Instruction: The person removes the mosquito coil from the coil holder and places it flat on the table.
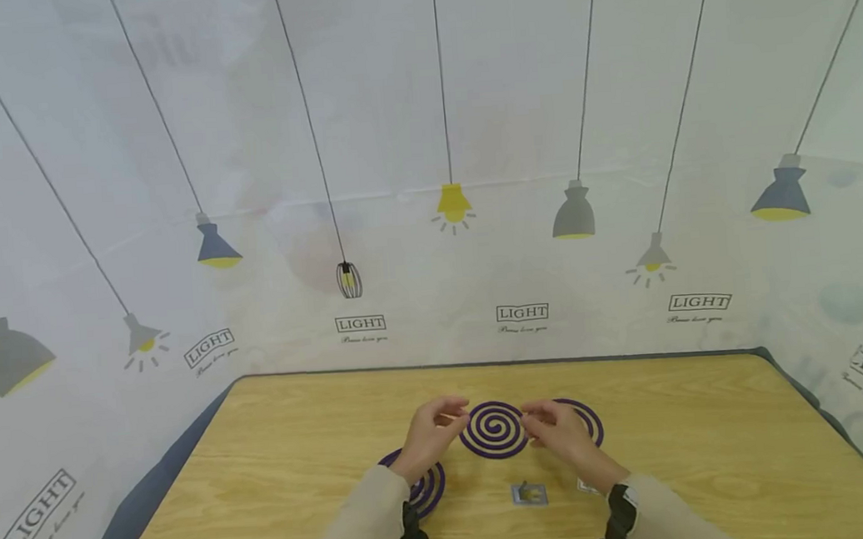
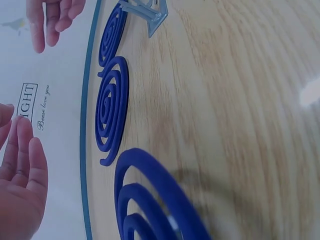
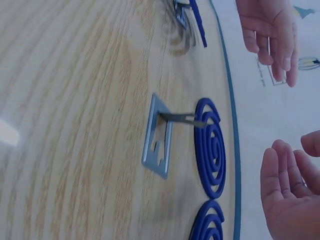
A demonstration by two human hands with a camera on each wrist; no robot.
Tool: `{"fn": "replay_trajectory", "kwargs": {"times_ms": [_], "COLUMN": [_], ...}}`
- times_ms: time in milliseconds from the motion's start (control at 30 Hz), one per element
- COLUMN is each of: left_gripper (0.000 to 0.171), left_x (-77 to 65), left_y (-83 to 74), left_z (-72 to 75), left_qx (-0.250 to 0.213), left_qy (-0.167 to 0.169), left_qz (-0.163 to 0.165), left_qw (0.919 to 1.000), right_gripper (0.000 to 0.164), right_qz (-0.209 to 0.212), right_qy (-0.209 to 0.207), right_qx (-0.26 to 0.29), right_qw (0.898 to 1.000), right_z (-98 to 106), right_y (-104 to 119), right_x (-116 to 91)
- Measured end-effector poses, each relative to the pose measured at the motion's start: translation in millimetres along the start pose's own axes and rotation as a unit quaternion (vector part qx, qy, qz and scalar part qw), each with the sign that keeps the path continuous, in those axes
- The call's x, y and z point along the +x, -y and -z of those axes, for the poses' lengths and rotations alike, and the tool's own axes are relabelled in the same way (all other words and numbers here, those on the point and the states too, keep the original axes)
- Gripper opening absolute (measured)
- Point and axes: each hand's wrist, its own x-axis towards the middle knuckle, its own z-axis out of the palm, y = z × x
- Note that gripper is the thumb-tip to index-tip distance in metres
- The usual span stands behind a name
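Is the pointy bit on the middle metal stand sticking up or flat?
Sticking up: the right wrist view shows the pointy bit rising off the metal stand.

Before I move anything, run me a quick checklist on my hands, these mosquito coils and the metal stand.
1. Left hand and right hand free: ok, neither holds anything.
2. Middle coil flat on the table: ok.
3. Prong of the middle metal stand bent up: ok, it stands out from the plate.
4. Coil mounted on that stand: not ok, it bears none.
5. Left coil firmly seated: cannot tell; it sits raised, but its support is mostly hidden.
6. Right coil fully visible: not ok, the right hand covers part.
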Motion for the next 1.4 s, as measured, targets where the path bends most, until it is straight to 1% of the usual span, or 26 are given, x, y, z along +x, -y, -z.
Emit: {"fn": "replay_trajectory", "kwargs": {"times_ms": [67,233,300,433,567,767,867,1033,1133,1233,1300,1400], "left_gripper": [0.023,0.022,0.022,0.022,0.023,0.022,0.022,0.024,0.026,0.027,0.028,0.028], "left_x": [-5.2,-11.8,-13.4,-18.4,-26.3,-37.4,-41.8,-46.6,-49.0,-52.1,-53.8,-55.4], "left_y": [-9.2,-18.8,-19.7,-20.4,-19.7,-12.7,-9.4,-5.1,-3.2,-0.9,6.4,24.8], "left_z": [3.0,9.3,12.5,20.7,28.5,40.3,46.8,60.7,68.7,73.6,75.5,78.3], "left_qx": [0.004,0.022,0.026,0.023,0.019,0.010,0.013,0.023,0.023,0.023,0.021,0.028], "left_qy": [0.006,0.009,0.014,0.036,0.051,0.048,0.044,0.039,0.041,0.040,0.036,0.011], "left_qz": [-0.004,-0.012,-0.019,-0.030,-0.032,-0.026,-0.017,0.006,0.025,0.033,0.035,0.039], "left_qw": [1.0000,0.9997,0.9994,0.9986,0.9980,0.9984,0.9988,0.9990,0.9986,0.9984,0.9985,0.9988], "right_gripper": [0.029,0.030,0.029,0.031,0.032,0.033,0.033,0.032,0.031,0.029,0.028,0.029], "right_qz": [0.005,0.012,0.023,0.053,0.062,0.059,0.055,0.060,0.057,0.057,0.058,0.062], "right_qy": [0.013,0.040,0.049,0.074,0.096,0.143,0.157,0.156,0.151,0.141,0.137,0.131], "right_qx": [0.010,0.016,0.015,0.018,0.029,0.045,0.057,0.068,0.065,0.056,0.054,0.052], "right_qw": [1.000,0.999,0.998,0.996,0.993,0.987,0.984,0.984,0.985,0.987,0.987,0.988], "right_z": [-1,-4,-7,-14,-24,-43,-51,-66,-75,-83,-87,-93], "right_y": [3,11,13,17,18,15,13,10,6,0,-3,-5], "right_x": [-4,-13,-15,-17,-21,-29,-32,-30,-27,-24,-23,-22]}}
